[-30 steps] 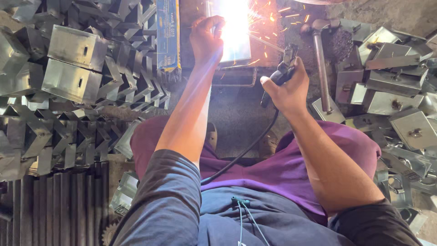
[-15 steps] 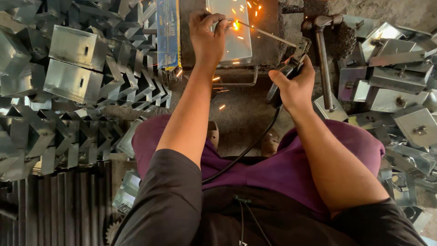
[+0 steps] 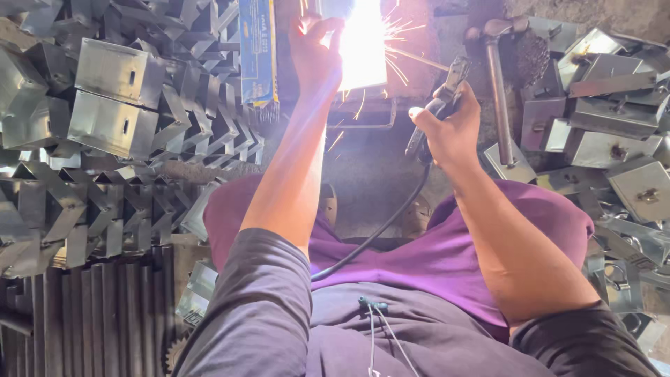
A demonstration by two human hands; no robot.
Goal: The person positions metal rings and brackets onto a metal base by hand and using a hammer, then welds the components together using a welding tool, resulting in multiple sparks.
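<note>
Right hand (image 3: 455,129) fingers closed around electrode holder (image 3: 441,105); left hand (image 3: 317,59) fingers resting on glare-hidden workpiece, grip indiscernible.

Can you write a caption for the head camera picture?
Right hand holds a welding holder; left hand steadies metal beside bright sparks.

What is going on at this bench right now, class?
A seated person is arc welding. The right hand grips an electrode holder, its rod reaching to a bright arc that throws sparks. The left hand rests on the workpiece beside the glare. A hammer lies to the right, and folded metal brackets are stacked on both sides.
</note>
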